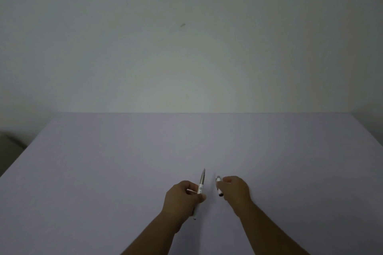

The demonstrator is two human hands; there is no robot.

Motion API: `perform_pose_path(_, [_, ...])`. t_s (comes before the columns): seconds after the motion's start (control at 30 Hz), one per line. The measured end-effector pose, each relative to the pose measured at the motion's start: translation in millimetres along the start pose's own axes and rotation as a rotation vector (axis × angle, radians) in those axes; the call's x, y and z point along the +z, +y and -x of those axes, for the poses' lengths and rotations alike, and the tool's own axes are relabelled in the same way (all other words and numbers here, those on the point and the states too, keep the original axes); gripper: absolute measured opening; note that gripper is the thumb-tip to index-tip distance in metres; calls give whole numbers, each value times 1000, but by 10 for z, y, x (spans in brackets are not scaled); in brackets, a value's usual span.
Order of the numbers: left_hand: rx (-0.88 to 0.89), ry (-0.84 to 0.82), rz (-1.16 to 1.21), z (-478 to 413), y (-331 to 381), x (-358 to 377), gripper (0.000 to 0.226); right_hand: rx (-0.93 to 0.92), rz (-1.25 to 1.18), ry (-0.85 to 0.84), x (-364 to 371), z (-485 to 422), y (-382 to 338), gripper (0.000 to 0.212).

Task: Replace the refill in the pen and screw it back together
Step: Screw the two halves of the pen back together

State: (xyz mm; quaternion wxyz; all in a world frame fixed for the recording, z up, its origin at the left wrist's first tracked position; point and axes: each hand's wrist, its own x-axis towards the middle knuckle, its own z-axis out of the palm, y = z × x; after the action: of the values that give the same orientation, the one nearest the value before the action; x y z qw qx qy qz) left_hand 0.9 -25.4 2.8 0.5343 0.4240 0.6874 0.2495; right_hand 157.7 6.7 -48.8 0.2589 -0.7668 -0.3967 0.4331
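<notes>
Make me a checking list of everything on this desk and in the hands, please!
Surface: pale lilac table, bare apart from the hands.
Job's things: longer pen section, pointed end aimed away, in the left hand; shorter pen piece in the right hand; the two parts are apart.
Clutter: nothing seen.
Grippers: both hands closed on their parts.
Cables: nothing seen.
Surroundings: plain wall with a small mark; dim light.

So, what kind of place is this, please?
Probably a bare indoor work spot: a plain table pushed against a blank wall. Only the hands, left and right, holding pen parts, appear.
</notes>
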Motion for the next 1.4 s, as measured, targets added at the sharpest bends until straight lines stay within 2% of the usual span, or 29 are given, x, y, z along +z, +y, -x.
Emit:
perform_pose_path(0.07, [5, -10, -7, 23, 15, 4, 13, 79, -241, -82, -85, 7, -87, 37])
perform_pose_path(0.17, [7, -38, -27, 66, 38, 21, 13, 123, -633, -176, -192, 73, -260, 18])
perform_pose_path(0.27, [13, -53, -49, 99, 53, 40, 12, 81, -782, -209, -267, 150, -428, 14])
perform_pose_path(0.6, [22, -75, -65, 155, 54, 59, 11, 9, -737, -177, -329, 268, -517, 10])
perform_pose_path(0.8, [31, -68, -33, 152, 77, 64, 10, -32, -558, -301, -275, 389, -467, 13])
perform_pose_path(1.4, [0, -163, 72, 48, 110, 39, 6, -45, -535, -368, -248, 344, -452, 16])
